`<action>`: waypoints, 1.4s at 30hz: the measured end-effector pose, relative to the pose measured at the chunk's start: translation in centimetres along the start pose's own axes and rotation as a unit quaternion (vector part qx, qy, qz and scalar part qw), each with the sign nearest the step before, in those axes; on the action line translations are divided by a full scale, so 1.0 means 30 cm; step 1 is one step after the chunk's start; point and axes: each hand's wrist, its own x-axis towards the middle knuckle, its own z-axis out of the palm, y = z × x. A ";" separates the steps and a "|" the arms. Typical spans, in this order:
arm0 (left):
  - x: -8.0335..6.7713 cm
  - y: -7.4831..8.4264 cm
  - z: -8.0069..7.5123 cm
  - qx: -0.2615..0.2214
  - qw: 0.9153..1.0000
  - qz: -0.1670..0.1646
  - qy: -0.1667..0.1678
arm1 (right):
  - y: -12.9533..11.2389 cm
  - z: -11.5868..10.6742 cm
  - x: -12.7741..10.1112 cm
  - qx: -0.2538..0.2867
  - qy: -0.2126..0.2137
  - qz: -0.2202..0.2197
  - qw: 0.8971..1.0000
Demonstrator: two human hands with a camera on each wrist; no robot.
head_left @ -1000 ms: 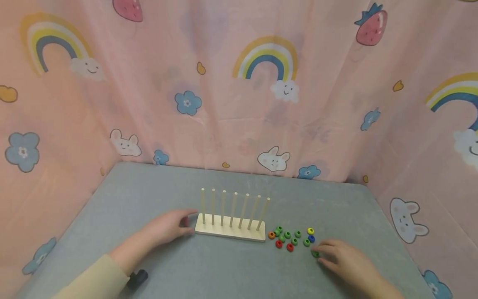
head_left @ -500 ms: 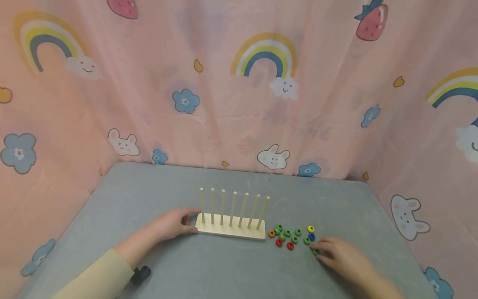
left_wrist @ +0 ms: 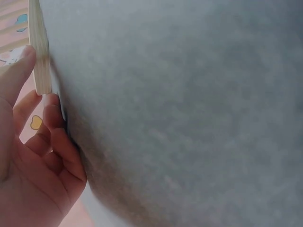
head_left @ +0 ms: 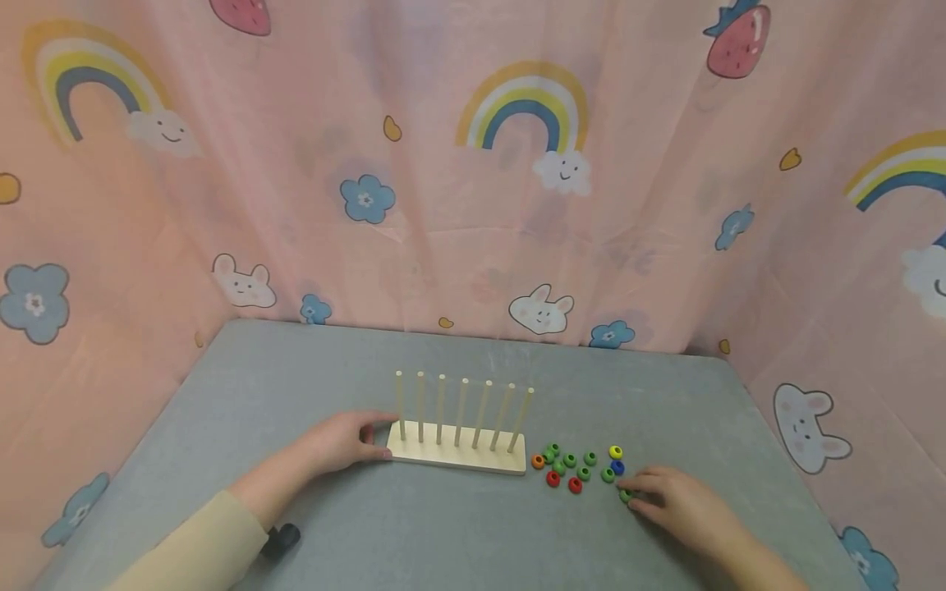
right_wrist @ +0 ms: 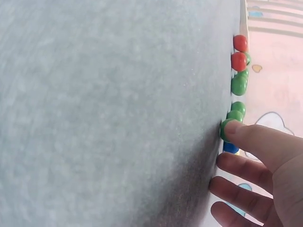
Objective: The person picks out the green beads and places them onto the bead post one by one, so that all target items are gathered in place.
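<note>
A pale wooden peg rack (head_left: 456,456) with several upright pegs stands on the table in the head view. My left hand (head_left: 346,443) holds its left end between thumb and fingers; in the left wrist view the thumb (left_wrist: 26,60) presses the side of the base. To the right of the rack, my right hand (head_left: 683,505) pinches a green bead (head_left: 626,497) between thumb and index finger, low at the tabletop. The right wrist view has the thumb on that green bead (right_wrist: 224,131), the other fingers spread below it. No bead sits on the pegs.
Between rack and right hand lie loose beads: several green ones (head_left: 584,474), two red (head_left: 575,485), an orange (head_left: 538,461), a yellow (head_left: 616,452) and a blue (head_left: 618,467). A patterned pink curtain (head_left: 429,271) encloses the grey table (head_left: 414,533).
My left hand has moved slightly right, onto the rack's end. The right hand has stayed at the green bead, its fingertips closing a little around it. The head view has shifted slightly.
</note>
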 end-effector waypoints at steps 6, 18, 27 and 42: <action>-0.001 0.007 -0.005 0.002 1.000 0.003 -0.001 | -0.010 -0.016 -0.001 0.017 0.002 -0.002 1.000; 0.004 0.004 -0.008 0.004 1.000 0.007 -0.007 | -0.075 -0.071 0.011 0.067 0.038 -0.018 0.997; 0.005 0.002 -0.007 0.002 1.000 0.009 -0.006 | -0.145 -0.106 0.053 0.089 0.095 -0.064 0.989; 0.004 0.003 -0.008 0.000 1.000 0.004 -0.006 | -0.291 -0.173 0.132 0.157 0.173 -0.072 0.970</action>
